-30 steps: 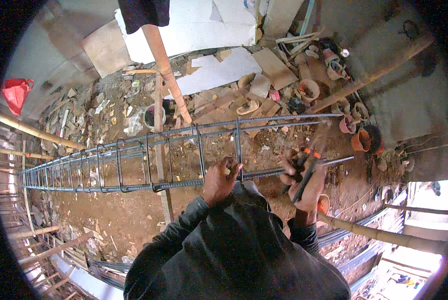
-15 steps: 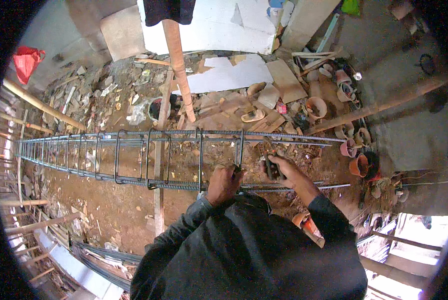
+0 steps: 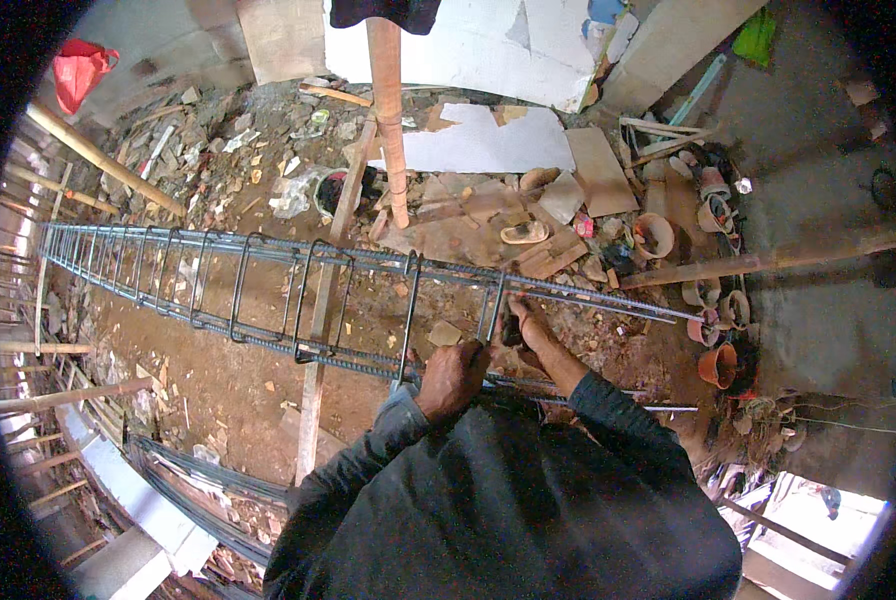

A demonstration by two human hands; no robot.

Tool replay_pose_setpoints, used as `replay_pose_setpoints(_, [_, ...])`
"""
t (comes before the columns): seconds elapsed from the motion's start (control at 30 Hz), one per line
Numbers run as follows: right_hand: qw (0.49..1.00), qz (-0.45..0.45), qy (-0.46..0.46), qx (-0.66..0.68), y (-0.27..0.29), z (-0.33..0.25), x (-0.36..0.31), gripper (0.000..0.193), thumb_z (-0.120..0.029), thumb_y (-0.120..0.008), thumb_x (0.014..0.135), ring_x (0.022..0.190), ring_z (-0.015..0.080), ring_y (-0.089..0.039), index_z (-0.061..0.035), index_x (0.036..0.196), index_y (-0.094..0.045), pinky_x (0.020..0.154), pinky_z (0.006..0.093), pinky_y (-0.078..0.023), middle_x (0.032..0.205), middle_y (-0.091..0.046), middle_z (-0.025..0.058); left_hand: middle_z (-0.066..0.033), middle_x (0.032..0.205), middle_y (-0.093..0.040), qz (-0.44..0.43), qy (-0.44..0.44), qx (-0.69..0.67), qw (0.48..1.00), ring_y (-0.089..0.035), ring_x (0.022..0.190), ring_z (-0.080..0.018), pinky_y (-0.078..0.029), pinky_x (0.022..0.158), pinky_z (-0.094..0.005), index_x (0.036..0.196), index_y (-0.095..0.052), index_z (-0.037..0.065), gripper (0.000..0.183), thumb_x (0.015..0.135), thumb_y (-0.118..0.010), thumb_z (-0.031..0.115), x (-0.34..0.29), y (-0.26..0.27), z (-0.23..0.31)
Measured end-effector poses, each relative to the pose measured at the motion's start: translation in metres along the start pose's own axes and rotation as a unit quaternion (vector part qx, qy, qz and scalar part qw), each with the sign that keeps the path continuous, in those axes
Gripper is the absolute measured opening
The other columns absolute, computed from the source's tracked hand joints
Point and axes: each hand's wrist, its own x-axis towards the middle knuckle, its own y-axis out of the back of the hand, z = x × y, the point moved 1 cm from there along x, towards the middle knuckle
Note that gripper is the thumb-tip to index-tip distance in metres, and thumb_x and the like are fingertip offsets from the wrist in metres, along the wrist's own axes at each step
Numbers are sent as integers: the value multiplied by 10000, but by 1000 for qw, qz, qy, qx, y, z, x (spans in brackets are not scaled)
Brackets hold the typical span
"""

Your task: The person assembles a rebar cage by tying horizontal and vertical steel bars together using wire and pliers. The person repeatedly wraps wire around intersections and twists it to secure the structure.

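Observation:
A long cage of ribbed steel rebar (image 3: 268, 340) with square stirrups crosses in front of me, narrowing toward the far left. My left hand (image 3: 452, 380) is closed round the lower part of the rightmost stirrup (image 3: 492, 305), against the near bars. My right hand (image 3: 536, 335) is closed on dark-handled pliers (image 3: 511, 326), held beside the upper part of that stirrup and just below the far bars. The jaws are too small and dark to make out. Another stirrup (image 3: 409, 310) stands just left of my left hand.
A wooden batten (image 3: 311, 410) runs under the cage. Beyond it stands a bamboo post (image 3: 388, 120), with rubble and planks around its foot. Several buckets (image 3: 716, 365) line the right wall, near a slanting pole (image 3: 768, 262). A bundle of steel rods (image 3: 203, 480) lies at lower left.
My right hand has moved left with the pliers, close to the rightmost stirrup. My left hand stays at that stirrup. The view has tilted, so the cage now slopes down to the right.

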Motion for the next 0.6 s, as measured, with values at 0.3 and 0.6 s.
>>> replay_pose_setpoints(0.3, [996, 81, -24, 42, 28, 28, 18, 412, -502, -580, 1033, 521, 200, -601, -97, 1050, -657, 489, 370, -515, 685, -640, 44, -270, 731, -647, 4, 34, -15, 999, -647, 721, -494, -489, 637, -551, 831, -661, -8, 293, 995, -616, 232, 0, -1, 2])
replay_pose_setpoints(0.6, [999, 5, -12, -33, 26, 32, 23, 350, -424, -591, 1047, 675, 199, -665, -118, 1208, -643, 589, 395, -553, 824, -703, 54, -280, 754, -645, 5, 4, -68, 998, -643, 742, -489, -488, 663, -551, 870, -671, -44, 280, 989, -618, 204, 2, -1, -2])
